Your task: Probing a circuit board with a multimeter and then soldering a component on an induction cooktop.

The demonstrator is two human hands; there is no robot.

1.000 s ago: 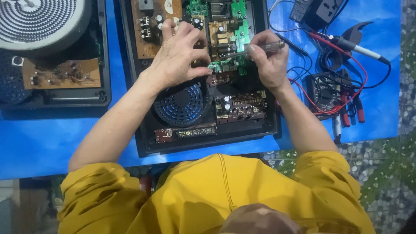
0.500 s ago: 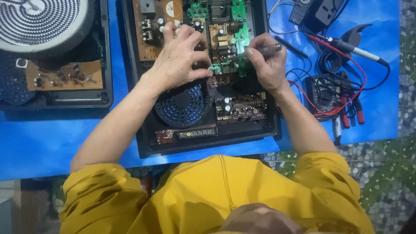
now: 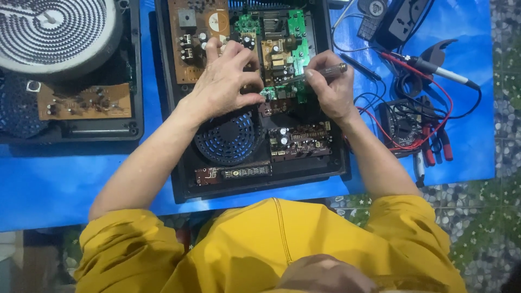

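Observation:
An opened black appliance case (image 3: 179,163) lies on the blue table, showing a green circuit board (image 3: 296,27), a brown board (image 3: 187,32) and a round black fan (image 3: 230,138). My left hand (image 3: 225,78) rests on the boards near the middle, fingers curled and pressing down. My right hand (image 3: 334,89) grips a slim dark screwdriver (image 3: 325,70) whose tip points left onto the green board's lower edge. A smaller dark board (image 3: 301,141) sits just below both hands.
A second opened unit with a spiral heating coil (image 3: 54,30) and brown board (image 3: 81,100) lies at left. At right lie a black multimeter (image 3: 401,122) with red leads, red-handled pliers (image 3: 439,149), a probe (image 3: 439,70) and a power strip (image 3: 401,16).
The view has shifted slightly, so the case sits lower in frame. Both hands stay on the boards, the right still holding the screwdriver to the green board.

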